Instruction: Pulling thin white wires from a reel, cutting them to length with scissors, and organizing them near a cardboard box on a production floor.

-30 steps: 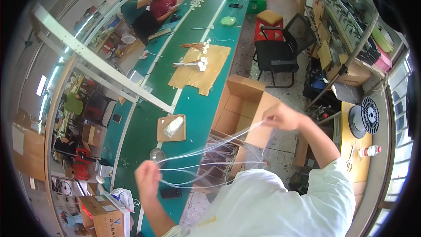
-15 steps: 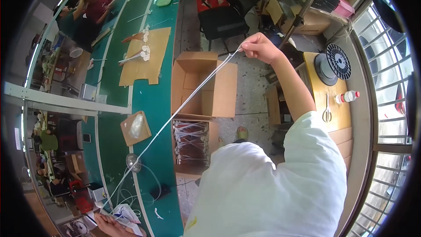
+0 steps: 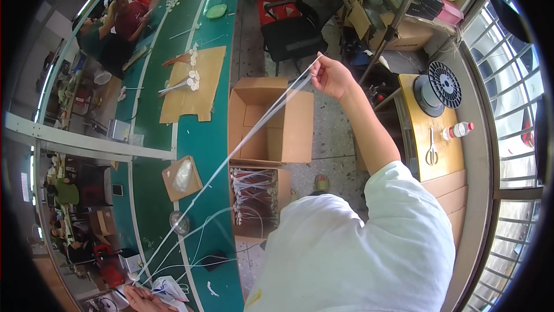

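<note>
White cords (image 3: 244,139) run in a long slanted line across the green worktable (image 3: 213,225) and above the cardboard boxes. My right hand (image 3: 333,77), raised at the upper middle, pinches their upper end, with one strand over a fingertip. At the lower left, my left hand (image 3: 144,299) is closed around their other end; its fingers are partly cut off by the picture's rim. Looser loops of cord droop between the hands over the table edge. Beside my left hand lies a white plastic bag (image 3: 167,289).
An open cardboard box (image 3: 299,127) stands by the table, with a box of bundled white cords (image 3: 254,188) nearer me. At right are a wire spool (image 3: 430,96), scissors (image 3: 431,150) and a bottle (image 3: 457,131). A chair (image 3: 294,32) stands ahead; co-workers (image 3: 124,21) sit far left.
The cords have spread from one tight line into several strands, with loops now hanging past the table edge. My right hand has turned and dropped slightly. My left hand stays at the lower left.
</note>
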### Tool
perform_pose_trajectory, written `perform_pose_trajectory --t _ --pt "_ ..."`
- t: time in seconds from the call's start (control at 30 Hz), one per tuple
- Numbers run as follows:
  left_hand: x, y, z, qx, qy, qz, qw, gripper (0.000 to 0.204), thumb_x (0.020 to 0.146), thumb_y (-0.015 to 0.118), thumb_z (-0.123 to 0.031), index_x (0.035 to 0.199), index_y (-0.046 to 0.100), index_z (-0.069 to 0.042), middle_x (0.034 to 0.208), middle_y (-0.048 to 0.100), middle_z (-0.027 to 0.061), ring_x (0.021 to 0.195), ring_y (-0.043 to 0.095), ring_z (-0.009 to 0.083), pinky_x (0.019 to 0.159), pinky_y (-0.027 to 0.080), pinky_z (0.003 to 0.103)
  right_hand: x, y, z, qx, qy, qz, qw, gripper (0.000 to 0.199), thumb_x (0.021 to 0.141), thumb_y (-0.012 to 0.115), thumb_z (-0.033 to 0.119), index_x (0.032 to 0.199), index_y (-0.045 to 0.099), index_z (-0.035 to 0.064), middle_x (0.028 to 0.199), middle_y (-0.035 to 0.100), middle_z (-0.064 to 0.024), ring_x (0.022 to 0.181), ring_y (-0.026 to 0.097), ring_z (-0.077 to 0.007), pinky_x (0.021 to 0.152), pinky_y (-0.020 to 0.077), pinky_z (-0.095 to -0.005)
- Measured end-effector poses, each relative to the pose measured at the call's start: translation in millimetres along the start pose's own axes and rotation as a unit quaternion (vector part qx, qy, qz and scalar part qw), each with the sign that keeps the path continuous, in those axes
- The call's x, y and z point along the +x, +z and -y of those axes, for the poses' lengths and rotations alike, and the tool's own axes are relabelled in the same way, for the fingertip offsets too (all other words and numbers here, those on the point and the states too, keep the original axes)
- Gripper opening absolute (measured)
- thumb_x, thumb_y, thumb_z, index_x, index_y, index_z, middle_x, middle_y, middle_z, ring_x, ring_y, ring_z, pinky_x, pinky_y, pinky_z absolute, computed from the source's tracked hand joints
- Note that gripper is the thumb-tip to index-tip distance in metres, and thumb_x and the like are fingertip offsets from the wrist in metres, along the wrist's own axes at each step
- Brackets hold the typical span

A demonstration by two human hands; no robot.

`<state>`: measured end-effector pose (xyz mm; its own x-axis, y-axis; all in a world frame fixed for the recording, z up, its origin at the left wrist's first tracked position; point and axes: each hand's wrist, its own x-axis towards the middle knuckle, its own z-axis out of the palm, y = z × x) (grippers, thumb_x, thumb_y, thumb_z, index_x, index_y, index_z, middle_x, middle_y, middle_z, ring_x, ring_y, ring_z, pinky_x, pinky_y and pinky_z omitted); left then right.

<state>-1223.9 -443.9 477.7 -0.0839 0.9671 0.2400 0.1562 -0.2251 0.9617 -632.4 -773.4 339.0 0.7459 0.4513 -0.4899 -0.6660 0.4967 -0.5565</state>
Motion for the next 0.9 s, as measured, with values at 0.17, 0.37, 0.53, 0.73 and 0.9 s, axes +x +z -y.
perform_pose_trajectory --t 0.17,0.37,0.53,0.73,0.9 --pt "4.6 2.9 2.4 0.012 0.010 0.008 1.000 0.026 0.097 0.050 -0.019 0.075 0.051 -0.006 0.056 0.036 0.0003 0.046 0.028 0.0111 0.047 0.023 0.028 18.1 -22.7 -3.1 -0.125 -0.046 0.044 0.990 0.047 0.099 0.046 0.037 0.059 0.042 0.0126 0.055 0.045 0.0008 0.050 0.044 -0.0117 0.048 0.0370 -0.0256" --pt "28.5 -10.2 22.2 -0.120 0.022 0.153 0.981 0.012 0.098 0.053 -0.017 0.098 0.053 -0.005 0.069 0.041 -0.0056 0.053 0.028 0.0012 0.045 0.022 0.019 32.1 -39.6 1.0 -0.658 -0.284 -0.207 0.666 0.047 0.096 0.052 0.033 0.061 0.053 0.0014 0.054 0.052 -0.0035 0.050 0.050 -0.0167 0.052 0.0434 -0.0279" --pt "26.8 0.8 24.6 -0.086 0.043 0.099 0.991 0.012 0.099 0.052 -0.015 0.100 0.053 -0.004 0.070 0.041 -0.0056 0.054 0.026 0.0011 0.047 0.023 0.020 25.7 -50.3 19.6 -0.200 0.005 0.032 0.979 0.029 0.092 0.057 0.021 0.073 0.062 0.0005 0.071 0.065 -0.0094 0.064 0.065 -0.0124 0.049 0.0485 -0.0238" --pt "31.2 -4.8 15.7 -0.071 0.033 0.063 0.995 0.010 0.098 0.053 -0.019 0.092 0.053 -0.011 0.066 0.035 -0.0077 0.052 0.027 0.0008 0.044 0.020 0.018 19.8 -87.9 23.2 -0.282 0.003 0.243 0.928 0.020 0.088 0.065 0.016 0.077 0.063 -0.0007 0.071 0.065 -0.0090 0.054 0.058 -0.0104 0.045 0.0420 -0.0190" --pt "52.2 3.6 34.1 -0.096 -0.002 0.053 0.994 0.014 0.098 0.052 -0.018 0.087 0.050 -0.011 0.065 0.033 -0.0079 0.050 0.024 0.0005 0.044 0.018 0.019 -2.2 -109.1 34.8 -0.400 -0.044 0.232 0.885 0.015 0.080 0.071 0.009 0.073 0.066 -0.0035 0.071 0.067 -0.0117 0.058 0.062 -0.0145 0.051 0.0487 -0.0212"
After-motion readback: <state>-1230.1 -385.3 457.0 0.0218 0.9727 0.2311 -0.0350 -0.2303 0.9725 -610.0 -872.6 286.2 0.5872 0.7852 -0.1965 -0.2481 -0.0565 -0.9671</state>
